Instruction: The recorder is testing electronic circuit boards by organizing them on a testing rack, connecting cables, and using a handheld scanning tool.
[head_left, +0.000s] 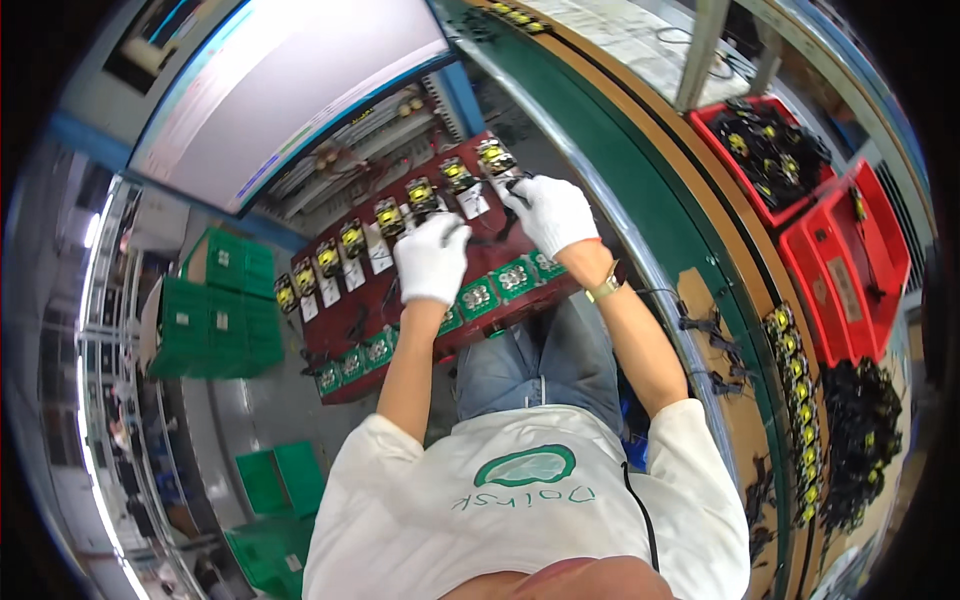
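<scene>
Eight boxy black-and-yellow modules sit in a slanting row on the flat dark-red table. Two hands in soft white fabric gloves, left and right, curl their fingers near the row's right half; their grip cannot be told. Nearer lie at least seven square green circuit boards; rightward, two red plastic bins.

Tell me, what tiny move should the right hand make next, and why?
Perhaps inch the right hand toward the rightmost black-and-yellow part on the red board, because that part sits closest to it; whether it grips anything is unclear.
</scene>
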